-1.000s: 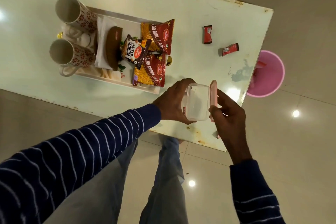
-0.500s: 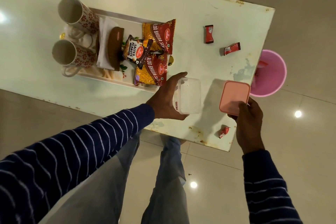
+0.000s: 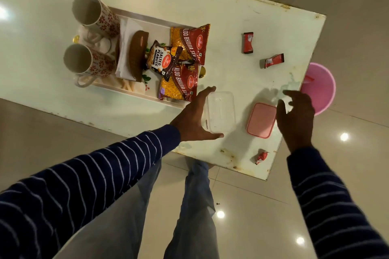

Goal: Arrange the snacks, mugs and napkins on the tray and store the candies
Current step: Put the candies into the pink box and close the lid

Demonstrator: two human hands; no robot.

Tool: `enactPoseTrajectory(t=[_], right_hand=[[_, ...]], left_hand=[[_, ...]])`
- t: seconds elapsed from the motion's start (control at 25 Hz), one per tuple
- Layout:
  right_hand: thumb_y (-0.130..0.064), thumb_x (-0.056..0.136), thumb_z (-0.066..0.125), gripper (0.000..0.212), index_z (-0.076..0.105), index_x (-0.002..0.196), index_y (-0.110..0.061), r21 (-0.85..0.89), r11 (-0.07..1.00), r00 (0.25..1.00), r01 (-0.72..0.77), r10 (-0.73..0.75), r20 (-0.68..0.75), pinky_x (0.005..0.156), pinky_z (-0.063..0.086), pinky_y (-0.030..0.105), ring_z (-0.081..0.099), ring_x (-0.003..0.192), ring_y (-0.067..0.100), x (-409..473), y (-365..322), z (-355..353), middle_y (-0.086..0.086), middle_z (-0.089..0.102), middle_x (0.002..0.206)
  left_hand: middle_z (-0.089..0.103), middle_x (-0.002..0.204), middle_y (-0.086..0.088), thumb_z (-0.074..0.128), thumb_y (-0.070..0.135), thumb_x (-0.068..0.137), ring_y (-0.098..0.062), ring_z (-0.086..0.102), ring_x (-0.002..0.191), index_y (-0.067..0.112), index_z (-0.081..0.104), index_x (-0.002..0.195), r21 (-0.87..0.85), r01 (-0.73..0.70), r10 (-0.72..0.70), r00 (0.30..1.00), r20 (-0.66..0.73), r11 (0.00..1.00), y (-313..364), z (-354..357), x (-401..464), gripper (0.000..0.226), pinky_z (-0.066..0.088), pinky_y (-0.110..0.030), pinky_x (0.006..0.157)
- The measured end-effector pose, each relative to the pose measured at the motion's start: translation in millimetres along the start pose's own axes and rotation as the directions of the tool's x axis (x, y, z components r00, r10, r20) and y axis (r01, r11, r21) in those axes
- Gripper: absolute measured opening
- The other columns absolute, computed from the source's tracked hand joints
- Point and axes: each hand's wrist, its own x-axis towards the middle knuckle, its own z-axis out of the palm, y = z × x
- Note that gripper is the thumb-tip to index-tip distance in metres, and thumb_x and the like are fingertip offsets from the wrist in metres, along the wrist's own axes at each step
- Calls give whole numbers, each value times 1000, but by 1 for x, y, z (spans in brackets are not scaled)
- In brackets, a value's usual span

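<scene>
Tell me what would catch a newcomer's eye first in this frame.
Probably the crowded tray at the table's far left, with two floral mugs, napkins and red snack packets. Nearer, the left hand holds a clear open container, its pink lid lying beside it under the open right hand. Three red candies lie loose on the table's right side.

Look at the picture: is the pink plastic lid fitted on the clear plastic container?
No: the pink plastic lid lies flat on the table beside the open clear plastic container.
</scene>
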Motion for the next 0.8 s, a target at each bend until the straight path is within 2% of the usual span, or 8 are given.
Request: enactPoseTrajectory(t=[0.08,0.12,0.24,0.32,0.44,0.52,0.68,0.8], right_hand=[[-8,96,57,39,57,134,-11,-88,989,990,118,-110,91,116,33,39,50,131,32,37,-14,3,13,51,145],[-7,95,55,43,54,138,-16,-128,979,980,160,-142,141,114,29,36,43,138,30,52,-21,6,8,43,153],[-1,93,53,55,48,144,-21,-223,935,937,275,-209,279,104,42,47,33,142,33,81,-35,19,6,28,162],[-2,93,53,55,49,144,-21,-269,920,924,284,-188,332,101,44,52,34,141,35,84,-36,26,8,31,161],[2,92,50,47,58,135,-16,-315,918,946,240,-148,289,92,51,52,46,124,39,71,-32,39,11,50,144],[7,91,43,43,63,126,-9,-313,919,951,239,-156,268,90,50,48,50,118,38,62,-27,45,17,57,128],[7,86,49,28,68,106,2,-93,978,975,188,-174,136,94,47,37,61,100,32,49,-31,40,18,66,103],[4,86,56,21,68,101,-3,80,972,976,219,-219,-11,87,51,32,63,84,26,25,-49,26,13,67,95]], left_hand=[[19,159,4,92,50,55,-8,22,142,23,9,152,7,2,-2,1000,-11,1000,-1,1,5,130,28,-26,114],[20,159,2,92,48,55,-11,22,144,20,10,152,10,-9,9,1000,-21,1000,-2,1,8,131,28,-29,116],[24,156,0,94,43,53,-16,27,142,17,17,151,23,-53,55,996,-64,998,-4,0,13,127,32,-35,116],[30,151,0,95,42,51,-16,33,137,17,22,148,19,-58,60,994,-92,998,-4,0,14,123,38,-39,113],[36,144,-1,96,41,49,-15,38,131,16,26,143,1,-33,33,994,-105,999,-6,-1,15,120,45,-40,107],[36,144,-2,96,40,49,-15,38,131,14,26,143,5,-33,34,994,-107,999,-9,-3,15,120,45,-37,107],[33,145,-6,96,37,51,-17,35,133,9,26,143,1,-43,43,993,-113,999,-11,-3,17,119,43,-37,109],[33,145,-6,96,34,52,-19,35,134,9,26,143,0,-25,25,993,-116,1000,-9,-2,21,118,44,-43,108]])
